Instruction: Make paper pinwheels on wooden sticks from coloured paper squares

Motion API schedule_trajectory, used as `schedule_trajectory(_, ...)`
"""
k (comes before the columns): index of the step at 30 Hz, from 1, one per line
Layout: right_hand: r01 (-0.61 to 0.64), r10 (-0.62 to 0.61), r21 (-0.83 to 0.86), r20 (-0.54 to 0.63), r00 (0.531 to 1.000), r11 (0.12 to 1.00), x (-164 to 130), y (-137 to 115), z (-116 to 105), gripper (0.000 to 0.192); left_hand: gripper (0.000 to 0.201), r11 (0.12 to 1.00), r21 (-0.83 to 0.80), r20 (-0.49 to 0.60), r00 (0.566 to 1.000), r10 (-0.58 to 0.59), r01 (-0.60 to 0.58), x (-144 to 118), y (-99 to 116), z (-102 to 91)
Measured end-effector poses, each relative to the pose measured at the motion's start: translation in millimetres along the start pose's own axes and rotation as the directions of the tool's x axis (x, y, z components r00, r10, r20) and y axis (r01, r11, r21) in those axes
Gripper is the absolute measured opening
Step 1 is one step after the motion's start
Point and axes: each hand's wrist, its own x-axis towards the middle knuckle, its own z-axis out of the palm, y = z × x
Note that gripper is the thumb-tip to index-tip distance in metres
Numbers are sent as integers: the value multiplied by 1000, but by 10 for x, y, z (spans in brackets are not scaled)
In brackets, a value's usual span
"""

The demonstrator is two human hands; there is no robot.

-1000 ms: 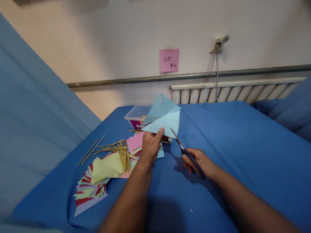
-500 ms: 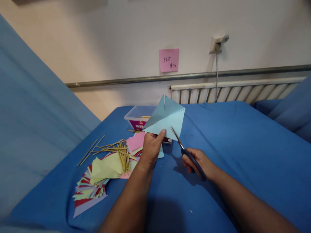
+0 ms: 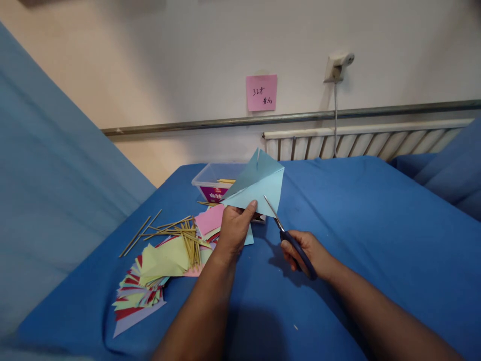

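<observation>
My left hand (image 3: 237,225) pinches a light blue sheet of paper (image 3: 259,185) by its lower edge, thumb on top. A diagonal crease crosses the sheet, and a narrow slit runs in from its top corner. In my right hand (image 3: 304,250) is a pair of scissors (image 3: 300,250) with dark blue handles. Its blades lie across the sheet's lower right part, pointing up and left; the lower blade is hidden behind the paper. Just left of my left hand, pink sheets of paper (image 3: 210,219) rest in a pile on the table.
A clear plastic box (image 3: 210,183) with a purple label stands behind the paper. Thin wooden sticks (image 3: 191,243) lie on the left over yellow paper (image 3: 163,260) and a fan of coloured paper pieces (image 3: 139,301). Blue cloth (image 3: 376,225) covers the table; a radiator (image 3: 361,138) is behind.
The far part of the blue sheet has tilted and bent a little more, its top corner shifting slightly right. My right hand and the scissors have moved very slightly left.
</observation>
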Motion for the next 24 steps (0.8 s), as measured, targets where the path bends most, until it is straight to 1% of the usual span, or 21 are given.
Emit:
schedule_trajectory(2, 1, -1, -3, -6, 1000, 1000, 2, 4, 2, 32, 32, 1000, -5, 6, 1000, 9, -9, -2, 8, 4)
schedule_trajectory(6, 46, -46, -7, -2, 999, 999, 13, 38, -11, 32, 29, 1000, -5, -12, 1000, -5, 5, -13, 25, 13)
schedule_trajectory(10, 26, -26, 2, -13, 1000, 1000, 15, 48, -19, 31, 30, 1000, -18, -7, 1000, -2, 1, -16, 31, 28)
schedule_trajectory(12, 21, -21, 1, -11, 1000, 1000, 13, 46, -18, 31, 30, 998, -55, -11, 1000, -10, 10, -13, 31, 38)
schedule_trajectory(17, 26, -26, 0, -21, 999, 1000, 12, 40, -16, 29, 33, 978, -206, 12, 999, -42, 44, -14, 40, 66)
schedule_trajectory(21, -5, 4, -51, -27, 1000, 999, 1, 25, -19, 29, 33, 965, -249, -11, 997, -81, 76, -18, 52, 83)
schedule_trajectory(23, -17, 16, -60, -15, 1000, 998, -4, 22, -17, 30, 35, 955, -290, -42, 996, -74, 59, -13, 62, 86)
schedule_trajectory(24, -22, 22, -60, -7, 1000, 998, -4, 24, -16, 30, 37, 949, -314, -78, 995, -59, 31, -8, 69, 86)
